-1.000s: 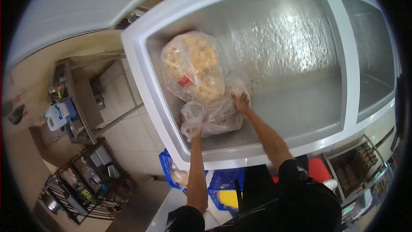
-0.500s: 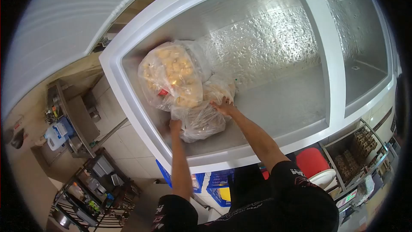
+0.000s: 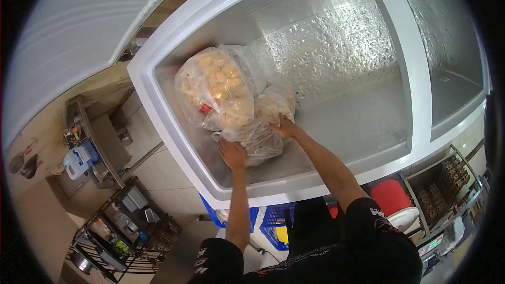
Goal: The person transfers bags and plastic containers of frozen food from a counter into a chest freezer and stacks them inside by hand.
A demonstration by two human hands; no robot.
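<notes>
Here we reach into the open white chest freezer (image 3: 173, 126) with both arms. Our left hand (image 3: 232, 153) presses flat, fingers spread, against the near side of the crumpled clear plastic bag of pale food (image 3: 258, 134) on the freezer floor, at about seven o'clock from the bag. Our right hand (image 3: 284, 126) lies on the bag's top at its three o'clock edge, fingers curled over the plastic; we cannot tell whether they pinch it. At eleven o'clock from this bag, touching it, leans the larger clear plastic bag of yellow pieces (image 3: 215, 88). A blue plastic crate (image 3: 263, 221) stands on the floor at six o'clock, beside a red bucket (image 3: 390, 195).
</notes>
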